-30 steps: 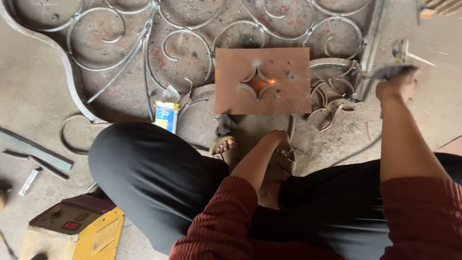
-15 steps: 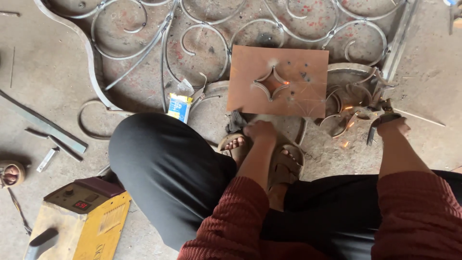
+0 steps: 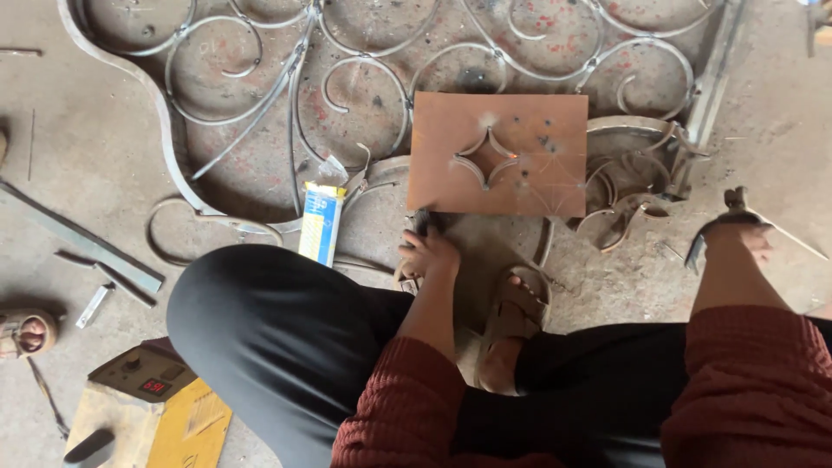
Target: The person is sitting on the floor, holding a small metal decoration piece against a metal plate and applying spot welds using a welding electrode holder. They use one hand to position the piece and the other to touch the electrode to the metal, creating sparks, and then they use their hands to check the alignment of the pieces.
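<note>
While you crouch on the concrete floor [image 3: 61, 165], your right hand [image 3: 737, 238] is closed in a full grip on a dark electrode holder [image 3: 726, 224], with a thin welding rod [image 3: 793, 238] slanting out to the right, low over the floor and well apart from the plate. Your left hand [image 3: 429, 253] sits just below the lower left corner of the rusty steel plate [image 3: 498, 165], fingers curled onto a small dark piece there; whether that grip is fully shut you cannot tell from this view. Plate: flat, rectangular, orange-brown, with dark spatter marks and faint scribed lines on the right half. On it lies a four-pointed star [image 3: 488, 159] formed from curved grey strips, with one small glowing spot at its right point. Plate rests on a wrought-iron scroll panel [image 3: 260, 52] lying flat on the floor. Loose curled scroll pieces [image 3: 628, 195] lie just right of the plate. A yellow and blue box [image 3: 321, 223] lies to its left. A yellow welding machine [image 3: 147, 403] stands at lower left.
</note>
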